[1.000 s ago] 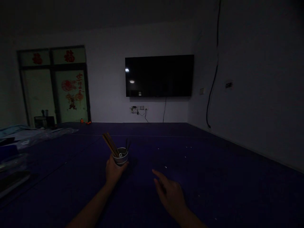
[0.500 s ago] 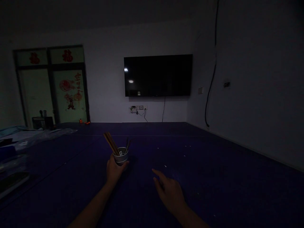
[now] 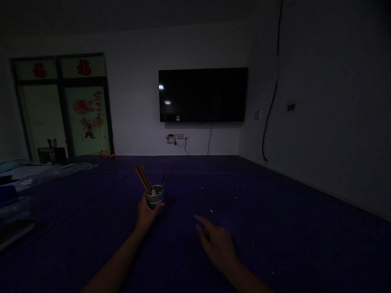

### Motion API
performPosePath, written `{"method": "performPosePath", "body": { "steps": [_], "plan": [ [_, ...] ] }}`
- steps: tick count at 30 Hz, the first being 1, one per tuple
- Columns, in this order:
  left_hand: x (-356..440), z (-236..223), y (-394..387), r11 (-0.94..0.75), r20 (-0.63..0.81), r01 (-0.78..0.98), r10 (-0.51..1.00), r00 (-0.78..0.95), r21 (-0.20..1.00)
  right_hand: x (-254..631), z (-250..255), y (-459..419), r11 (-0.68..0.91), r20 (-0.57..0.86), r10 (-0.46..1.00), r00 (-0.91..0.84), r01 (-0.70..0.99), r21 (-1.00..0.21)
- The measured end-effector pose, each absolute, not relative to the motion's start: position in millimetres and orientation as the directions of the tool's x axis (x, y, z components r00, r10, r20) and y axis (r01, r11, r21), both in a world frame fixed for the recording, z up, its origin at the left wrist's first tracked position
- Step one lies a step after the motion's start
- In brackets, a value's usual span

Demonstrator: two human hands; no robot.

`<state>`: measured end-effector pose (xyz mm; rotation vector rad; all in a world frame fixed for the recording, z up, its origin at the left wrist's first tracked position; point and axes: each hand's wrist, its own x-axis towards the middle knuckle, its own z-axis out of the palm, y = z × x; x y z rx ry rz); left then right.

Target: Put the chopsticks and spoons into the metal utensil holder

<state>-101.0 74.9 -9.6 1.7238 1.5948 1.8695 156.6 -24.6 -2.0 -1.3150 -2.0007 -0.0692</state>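
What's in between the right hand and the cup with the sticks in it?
In the head view, a stretch of purple surface lies between the right hand and the cup, with the left hand's thumb against the cup.

Dim rm. Blk TV (image 3: 203, 95) on pale far wall (image 3: 134, 101), w/ light glints (image 3: 167, 102) at L, sockets (image 3: 181, 136) below. Far L: dbl door (image 3: 41, 122) w/ red decals (image 3: 82, 106). R wall (image 3: 332, 138): blk cable (image 3: 279, 32) hanging. Dk purple tabletop (image 3: 290, 219) spans near to far.

Here I see slim forearms (image 3: 122, 260), bare and tapering, then a bare left hand (image 3: 146, 215), a bare right hand (image 3: 219, 245)
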Motion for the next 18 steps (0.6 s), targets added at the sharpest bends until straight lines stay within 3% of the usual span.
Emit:
{"method": "performPosePath", "body": {
  "steps": [18],
  "plan": [
    [-96.1, -10.3, 71.5, -0.421, 0.605, 0.471, 0.71, -0.362, 0.775, 158.6, -3.7, -22.0, 0.445, 0.558, 0.806, -0.196, 0.823, -0.354]
  ]
}}
